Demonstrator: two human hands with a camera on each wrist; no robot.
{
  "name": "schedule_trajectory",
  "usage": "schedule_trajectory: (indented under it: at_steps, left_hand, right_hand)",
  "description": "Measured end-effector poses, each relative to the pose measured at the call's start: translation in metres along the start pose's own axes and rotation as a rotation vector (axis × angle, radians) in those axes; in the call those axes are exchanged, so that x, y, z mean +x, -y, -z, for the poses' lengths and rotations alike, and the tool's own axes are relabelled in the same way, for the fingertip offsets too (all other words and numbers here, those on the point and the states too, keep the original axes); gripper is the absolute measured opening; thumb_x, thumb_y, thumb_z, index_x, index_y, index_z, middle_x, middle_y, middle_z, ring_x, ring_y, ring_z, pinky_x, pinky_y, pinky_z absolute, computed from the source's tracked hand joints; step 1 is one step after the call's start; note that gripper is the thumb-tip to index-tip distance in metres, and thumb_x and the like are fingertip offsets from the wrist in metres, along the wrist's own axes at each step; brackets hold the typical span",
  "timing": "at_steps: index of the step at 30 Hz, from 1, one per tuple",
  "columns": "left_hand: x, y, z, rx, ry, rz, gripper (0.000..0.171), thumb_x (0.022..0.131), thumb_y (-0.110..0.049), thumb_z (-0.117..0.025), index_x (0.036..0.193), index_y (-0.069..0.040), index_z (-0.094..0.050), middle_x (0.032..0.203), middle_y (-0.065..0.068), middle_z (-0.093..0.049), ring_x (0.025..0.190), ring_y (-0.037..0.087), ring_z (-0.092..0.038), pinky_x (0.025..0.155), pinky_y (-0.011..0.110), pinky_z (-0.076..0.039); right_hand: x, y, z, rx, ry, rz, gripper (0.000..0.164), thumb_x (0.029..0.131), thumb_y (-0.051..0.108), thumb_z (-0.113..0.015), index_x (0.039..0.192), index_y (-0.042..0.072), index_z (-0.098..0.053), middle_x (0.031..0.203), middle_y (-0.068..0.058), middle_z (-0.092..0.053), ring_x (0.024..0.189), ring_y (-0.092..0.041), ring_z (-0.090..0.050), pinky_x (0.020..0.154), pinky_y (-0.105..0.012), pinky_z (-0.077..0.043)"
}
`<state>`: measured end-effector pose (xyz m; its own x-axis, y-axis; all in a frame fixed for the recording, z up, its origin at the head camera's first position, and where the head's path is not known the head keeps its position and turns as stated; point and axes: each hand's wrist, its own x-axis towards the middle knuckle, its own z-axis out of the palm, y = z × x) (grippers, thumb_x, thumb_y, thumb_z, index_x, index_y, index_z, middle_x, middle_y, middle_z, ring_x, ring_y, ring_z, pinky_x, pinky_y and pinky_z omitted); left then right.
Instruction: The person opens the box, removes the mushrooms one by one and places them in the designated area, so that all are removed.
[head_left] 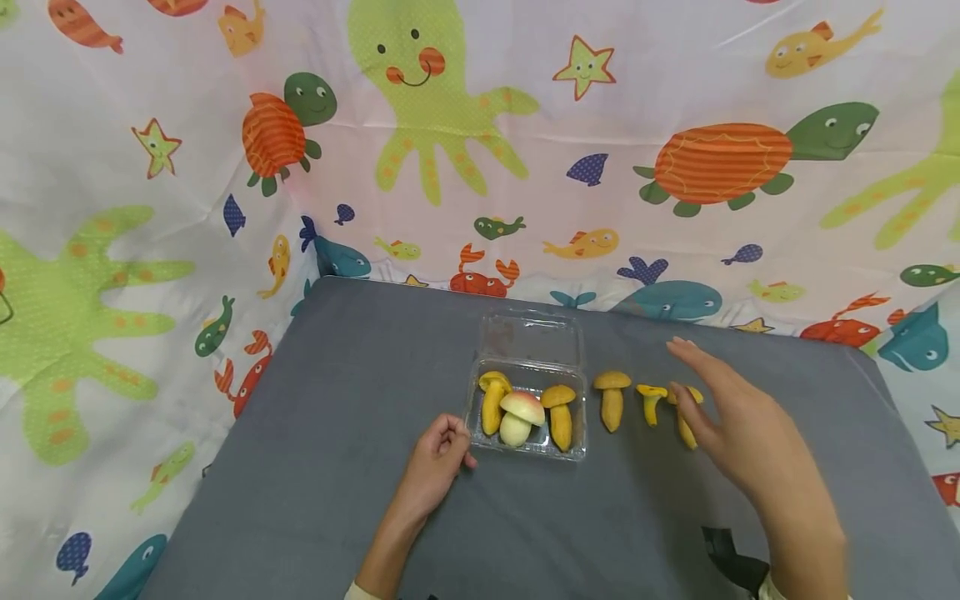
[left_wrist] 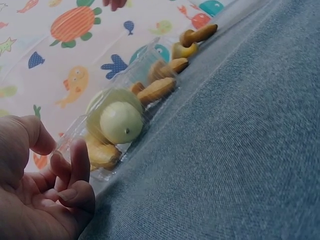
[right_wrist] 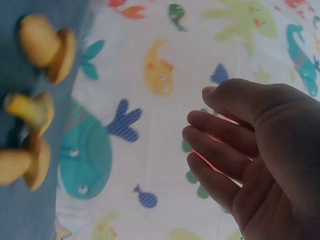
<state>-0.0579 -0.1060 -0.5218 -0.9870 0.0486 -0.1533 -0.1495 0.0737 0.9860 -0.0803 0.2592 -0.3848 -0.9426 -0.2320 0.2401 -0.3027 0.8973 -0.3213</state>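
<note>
A clear plastic box [head_left: 527,452] lies with its hinged lid [head_left: 531,340] folded back. Inside sit a yellow mushroom [head_left: 492,408] at the left, a pale mushroom with a red-tinged cap [head_left: 522,410] in the middle and a brown-yellow mushroom [head_left: 559,415] at the right. At the box's front left corner my left hand [head_left: 438,462] pinches its edge between thumb and curled fingers. My right hand [head_left: 742,433], fingers extended, hovers right of the loose mushrooms and holds nothing. Those are a tan mushroom [head_left: 612,402], a small yellow one [head_left: 651,403] and one partly hidden by the hand [head_left: 686,429].
A grey cloth [head_left: 322,467] covers the table. Behind it and along its left side hangs a white curtain [head_left: 480,217] printed with sea animals. A black strap [head_left: 731,560] is at my right wrist.
</note>
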Motion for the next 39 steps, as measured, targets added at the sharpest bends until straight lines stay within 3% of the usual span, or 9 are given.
schedule_trajectory:
  at_steps: [6,14,16,17,20,21,27,31,39]
  left_hand:
    - [-0.001,0.001,0.004,0.003,-0.004,0.01,0.01,0.107,-0.012,-0.057,0.104,-0.003,-0.06,0.077,0.012,-0.058,0.077,0.024,-0.07,0.063,0.023,-0.046]
    - [0.002,0.004,0.007,0.015,-0.002,-0.002,0.009,0.108,-0.011,-0.056,0.102,-0.005,-0.061,0.076,0.015,-0.06,0.076,0.031,-0.07,0.062,0.023,-0.045]
    - [0.004,0.004,0.006,0.012,-0.002,-0.004,0.01,0.108,-0.012,-0.057,0.102,-0.005,-0.061,0.076,0.019,-0.059,0.077,0.031,-0.07,0.062,0.023,-0.045]
    - [0.004,0.005,0.006,0.009,-0.003,-0.005,0.01,0.107,-0.012,-0.057,0.102,-0.005,-0.061,0.076,0.02,-0.058,0.077,0.031,-0.07,0.062,0.023,-0.045]
    - [0.006,0.006,0.004,0.009,-0.003,-0.004,0.01,0.107,-0.013,-0.057,0.102,-0.005,-0.061,0.076,0.02,-0.058,0.078,0.029,-0.071,0.063,0.023,-0.044]
    - [0.007,0.007,0.004,0.01,-0.004,-0.004,0.01,0.106,-0.012,-0.057,0.102,-0.004,-0.061,0.075,0.018,-0.058,0.077,0.028,-0.071,0.063,0.023,-0.044]
    - [0.011,0.008,0.003,0.02,-0.016,-0.019,0.009,0.106,-0.01,-0.055,0.102,-0.003,-0.061,0.074,0.008,-0.058,0.075,0.026,-0.071,0.064,0.022,-0.045]
    - [0.011,0.006,0.004,0.013,-0.01,-0.026,0.009,0.106,-0.01,-0.056,0.103,-0.003,-0.06,0.075,0.009,-0.059,0.075,0.026,-0.072,0.065,0.023,-0.047]
    - [0.005,-0.001,0.001,0.013,-0.012,-0.021,0.01,0.107,-0.012,-0.057,0.103,-0.003,-0.061,0.077,0.011,-0.062,0.076,0.026,-0.072,0.069,0.024,-0.047]
  right_hand:
    - [0.009,0.029,-0.007,0.068,-0.08,0.102,0.072,0.094,0.009,-0.079,0.158,0.02,-0.05,0.155,-0.012,-0.056,0.11,-0.04,-0.072,0.081,-0.06,-0.058]
    - [0.016,0.061,-0.033,0.177,-0.087,0.135,0.061,0.099,0.014,-0.075,0.156,0.017,-0.052,0.154,-0.007,-0.058,0.125,-0.034,-0.068,0.092,-0.055,-0.058]
    - [0.016,0.067,-0.043,0.193,-0.087,0.143,0.059,0.1,0.015,-0.074,0.155,0.016,-0.054,0.153,-0.006,-0.06,0.1,-0.028,-0.075,0.079,-0.046,-0.06]
    - [0.017,0.07,-0.048,0.195,-0.088,0.149,0.057,0.1,0.016,-0.074,0.154,0.016,-0.055,0.151,-0.006,-0.061,0.098,-0.027,-0.075,0.077,-0.044,-0.06]
    - [0.017,0.075,-0.064,0.204,-0.066,0.159,0.054,0.101,0.018,-0.073,0.152,0.015,-0.057,0.148,-0.006,-0.063,0.066,-0.018,-0.063,0.063,-0.036,-0.053]
    - [0.017,0.076,-0.069,0.208,-0.054,0.162,0.053,0.101,0.018,-0.073,0.152,0.015,-0.057,0.148,-0.007,-0.064,0.062,-0.016,-0.058,0.061,-0.034,-0.051]
    - [0.02,0.081,-0.095,0.225,-0.03,0.182,0.052,0.1,0.017,-0.075,0.149,0.012,-0.059,0.14,-0.01,-0.069,0.08,-0.022,-0.071,0.072,-0.042,-0.059]
    - [0.021,0.083,-0.108,0.225,-0.036,0.189,0.052,0.098,0.017,-0.077,0.147,0.01,-0.06,0.132,-0.012,-0.072,0.09,-0.028,-0.075,0.075,-0.047,-0.061]
    - [0.018,0.085,-0.112,0.234,0.008,0.134,0.051,0.101,0.023,-0.074,0.149,0.015,-0.06,0.135,-0.01,-0.071,0.1,-0.03,-0.075,0.081,-0.049,-0.061]
